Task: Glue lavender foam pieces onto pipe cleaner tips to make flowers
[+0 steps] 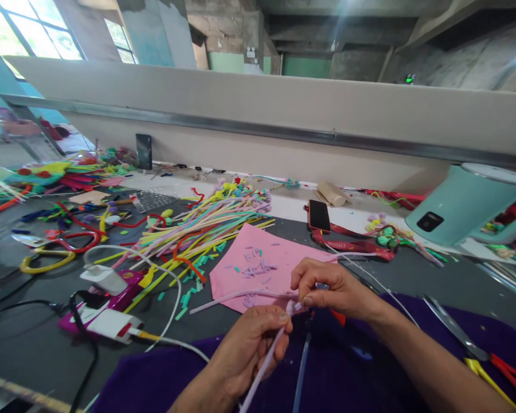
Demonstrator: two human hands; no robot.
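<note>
Thin, pale lilac stems (264,367) meet in a small, lumpy knot (290,308), pinched by the left hand (251,339) and, beyond it, the right hand (337,288).

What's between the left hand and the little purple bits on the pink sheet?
A long purple stick stretches across in this view, between the left hand and most of the purple bits on the pink sheet.

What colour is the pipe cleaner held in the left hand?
Pale lilac; the pipe cleaner in the left hand shows best in the head view.
</note>
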